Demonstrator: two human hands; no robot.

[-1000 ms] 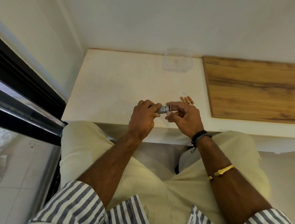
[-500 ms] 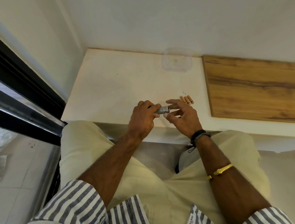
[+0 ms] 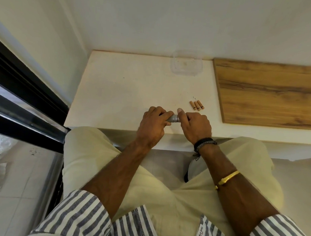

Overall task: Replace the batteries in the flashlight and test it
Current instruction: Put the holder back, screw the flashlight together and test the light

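The flashlight (image 3: 172, 118) is held level just above the near edge of the white counter (image 3: 120, 98), gripped from both ends. The left hand (image 3: 153, 124) is wrapped around the body so that it cannot turn. The right hand (image 3: 195, 125) is closed over the other end, thumb laid along the top — a hold suited to twisting a cap, though whether the cap is being loosened or tightened cannot be told. Only a short grey band of the barrel is seen between the hands. Three batteries (image 3: 196, 105) are laid side by side just beyond the right hand, within easy reach and kept together, probably so none rolls off. A clear plastic tub (image 3: 186, 65) is set at the far edge, near the wooden board (image 3: 270, 92) on the right.
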